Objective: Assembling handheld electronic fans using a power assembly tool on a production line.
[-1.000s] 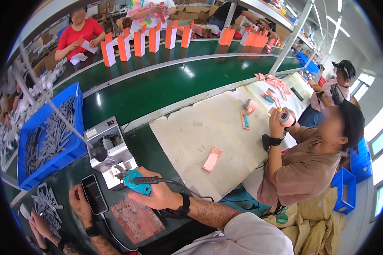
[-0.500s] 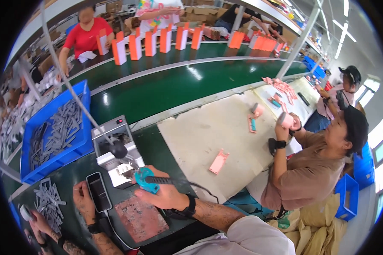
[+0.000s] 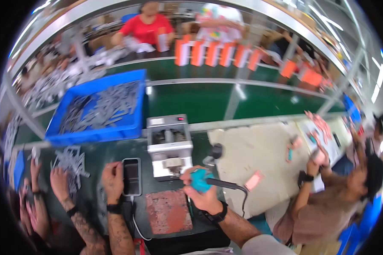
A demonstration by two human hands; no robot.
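My right hand (image 3: pixel 205 199) is closed round a teal electric screwdriver (image 3: pixel 201 180), with its dark cable (image 3: pixel 229 185) curving off to the right. The tool is at the front right corner of a silver screw feeder (image 3: pixel 169 144); its bit does not show clearly. Below lies a worn reddish mat (image 3: pixel 169 211). My left hand (image 3: pixel 113 182) rests on the green table with fingers curled, just left of a phone (image 3: pixel 131 177) with a white cable. Whether anything is between those fingers is hidden.
Grey strip-like parts fill a blue bin (image 3: pixel 93 137), and a loose pile (image 3: pixel 74 163) lies before it. Another person's hand (image 3: pixel 60 182) is beside that pile. At right, a co-worker (image 3: pixel 312 210) handles pink parts; a pink piece (image 3: pixel 254 180) lies on the pale board (image 3: pixel 230 148). Orange-white boxes (image 3: pixel 212 54) line the conveyor.
The whole view has swung left, so the scene sits further right. My right hand still grips the screwdriver near the feeder. My left hand's fingers look more curled beside the phone.
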